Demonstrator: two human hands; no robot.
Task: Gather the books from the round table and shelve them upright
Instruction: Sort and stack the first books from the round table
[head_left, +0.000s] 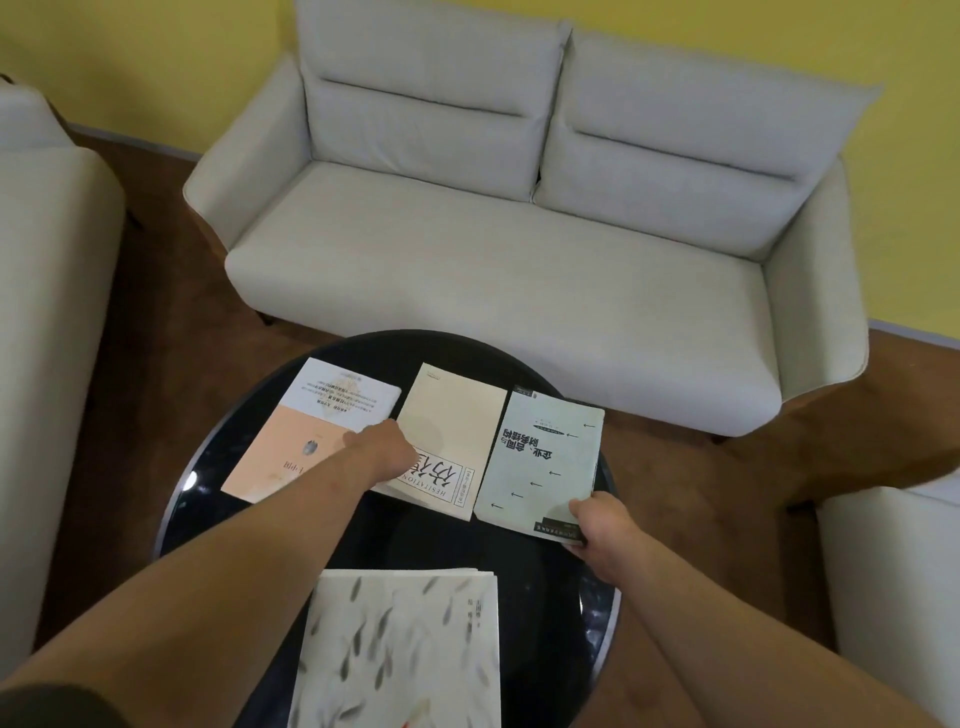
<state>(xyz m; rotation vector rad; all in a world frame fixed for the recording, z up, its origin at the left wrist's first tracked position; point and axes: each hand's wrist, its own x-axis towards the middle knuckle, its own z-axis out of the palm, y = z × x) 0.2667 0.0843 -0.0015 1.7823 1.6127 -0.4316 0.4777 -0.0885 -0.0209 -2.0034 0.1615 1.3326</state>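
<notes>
Grey sofa (519, 249) behind; in front of it, the round table (447, 540), black and glossy, carrying four books that lie flat. Nearest the viewer is a fish-patterned book (400, 649), which appears to overhang the near rim. Across the far side, left to right and almost edge to edge: a peach book (291, 452), a cream book (452, 415) and a pale green book (540, 457).

The left hand (384, 452) sits over the seam between the peach and cream books, its fingers hidden beneath it, so what it grasps, if anything, cannot be told. The right hand (597, 525) pinches the near right corner of the pale green book, thumb on top.

Likely hazards: a soft cover lifted by one corner may sag and slip free, and a forearm may nudge the fish-patterned book off the table.
</notes>
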